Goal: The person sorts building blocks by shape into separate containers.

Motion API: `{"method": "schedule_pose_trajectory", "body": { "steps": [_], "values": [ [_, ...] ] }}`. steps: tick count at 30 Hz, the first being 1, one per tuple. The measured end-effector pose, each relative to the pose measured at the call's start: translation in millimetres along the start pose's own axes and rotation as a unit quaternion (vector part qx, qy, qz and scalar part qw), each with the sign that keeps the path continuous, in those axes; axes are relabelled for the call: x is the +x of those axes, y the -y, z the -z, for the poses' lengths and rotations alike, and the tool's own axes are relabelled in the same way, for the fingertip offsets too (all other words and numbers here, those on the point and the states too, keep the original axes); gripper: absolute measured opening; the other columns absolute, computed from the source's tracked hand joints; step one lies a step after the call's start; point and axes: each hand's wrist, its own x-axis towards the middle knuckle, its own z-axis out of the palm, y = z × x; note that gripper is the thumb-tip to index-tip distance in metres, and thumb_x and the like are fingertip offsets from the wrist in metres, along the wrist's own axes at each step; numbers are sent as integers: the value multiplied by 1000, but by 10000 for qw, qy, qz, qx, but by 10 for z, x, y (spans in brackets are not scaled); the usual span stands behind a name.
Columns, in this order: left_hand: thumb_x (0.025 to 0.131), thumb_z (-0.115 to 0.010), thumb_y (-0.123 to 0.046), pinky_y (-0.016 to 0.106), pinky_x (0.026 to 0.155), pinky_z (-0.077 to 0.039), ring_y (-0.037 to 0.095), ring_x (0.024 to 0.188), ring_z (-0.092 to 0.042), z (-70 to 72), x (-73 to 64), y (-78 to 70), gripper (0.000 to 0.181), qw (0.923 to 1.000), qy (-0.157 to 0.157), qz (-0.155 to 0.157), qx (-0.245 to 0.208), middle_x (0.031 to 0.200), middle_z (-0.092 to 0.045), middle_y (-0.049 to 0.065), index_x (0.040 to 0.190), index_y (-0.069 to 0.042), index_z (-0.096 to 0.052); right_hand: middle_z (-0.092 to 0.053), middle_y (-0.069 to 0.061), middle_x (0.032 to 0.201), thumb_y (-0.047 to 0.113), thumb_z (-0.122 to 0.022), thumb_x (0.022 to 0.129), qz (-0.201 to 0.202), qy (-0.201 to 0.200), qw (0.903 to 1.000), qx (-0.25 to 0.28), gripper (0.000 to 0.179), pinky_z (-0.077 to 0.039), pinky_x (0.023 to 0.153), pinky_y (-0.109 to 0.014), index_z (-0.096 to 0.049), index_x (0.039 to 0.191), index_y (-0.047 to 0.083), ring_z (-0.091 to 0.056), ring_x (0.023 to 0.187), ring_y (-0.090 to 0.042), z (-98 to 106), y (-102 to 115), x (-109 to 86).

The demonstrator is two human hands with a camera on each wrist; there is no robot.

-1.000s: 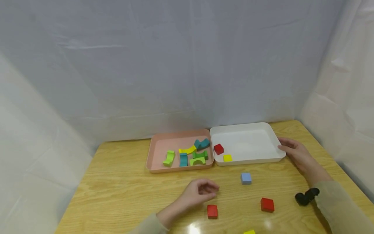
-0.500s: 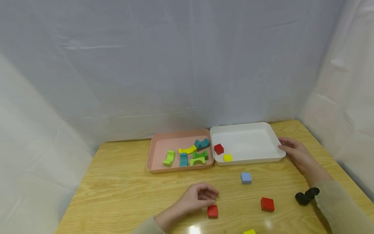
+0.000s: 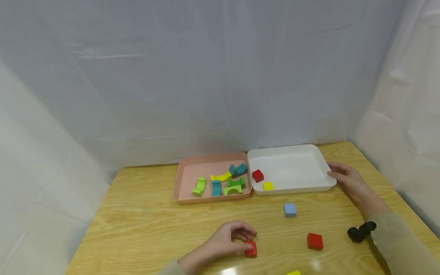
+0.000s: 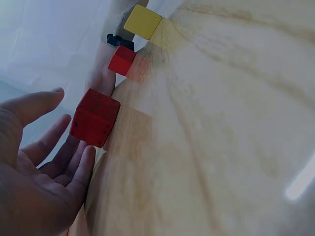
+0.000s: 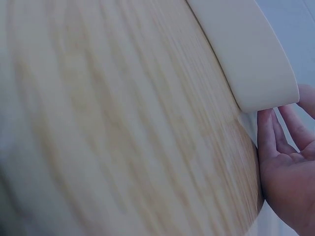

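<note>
- Left hand [image 3: 228, 238]: lower than a second ago, when it hung beyond the near red block [image 3: 252, 253], apart from it. Half a second ago the thumb had reached the block's far edge; now, in the head view, the thumb tip overlaps its top.
- Left fingers released: loosely bent, spread, no grasp. Left wrist view has the thumb clear of the block and one fingertip close by its lower corner; cannot tell whether that one touches.
- Near red block: on the wooden table [image 3: 144, 214], front of the trays, same spot as in both earlier frames.
- Right hand [image 3: 352, 185]: unchanged. Fingers extended, not clenched, tips against the outer wall at the right end of the white tray [image 3: 292, 168].
- White tray: no shift seen; red cube [image 3: 258, 176] and yellow cube [image 3: 268, 186] in its near left corner, as before.
- Pink tray [image 3: 192, 170]: just beside the white one, same six curved blocks [image 3: 216, 188] inside, undisturbed.
- Loose on the table, all as earlier: blue block [image 3: 290, 210] near the white tray, second red block [image 3: 314, 241] farther right, yellow block [image 3: 293, 273] cut off by the bottom edge of the head view.
</note>
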Motion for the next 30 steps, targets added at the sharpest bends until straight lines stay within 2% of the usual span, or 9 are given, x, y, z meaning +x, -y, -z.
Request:
{"method": "schedule_pose_trajectory", "body": {
  "steps": [4,8,18,30],
  "values": [
    [94,-79,-6,14,94,-55,-1,102,-68,2,-29,10,30,9999,26,91,82,124,-76,14,124,-3,-74,-69,29,109,8,-66,105,29,11,9999,99,30,-52,86,-5,-70,121,34,-63,101,12,-3,0,-4],
    [93,-82,-8,15,95,-54,-2,101,-68,-6,-44,19,31,9998,26,45,185,123,-76,12,122,-6,-75,-69,29,110,7,-65,106,30,13,9999,115,30,-52,86,-5,-69,123,32,-63,101,12,-10,5,-3],
    [92,-83,-8,16,98,-55,-4,104,-66,-1,-79,43,33,9989,140,-176,408,127,-75,16,123,-4,-74,-67,31,111,10,-66,106,14,9,10000,-50,30,-52,87,-5,-69,127,31,-62,102,13,-16,28,-17],
    [88,-85,-4,17,100,-55,-5,105,-67,20,-71,99,38,9978,245,-380,495,128,-74,20,125,-2,-74,-68,30,110,8,-66,105,-8,11,10000,47,31,-53,86,-6,-69,126,31,-63,101,12,-11,-3,4]
  ]
}}
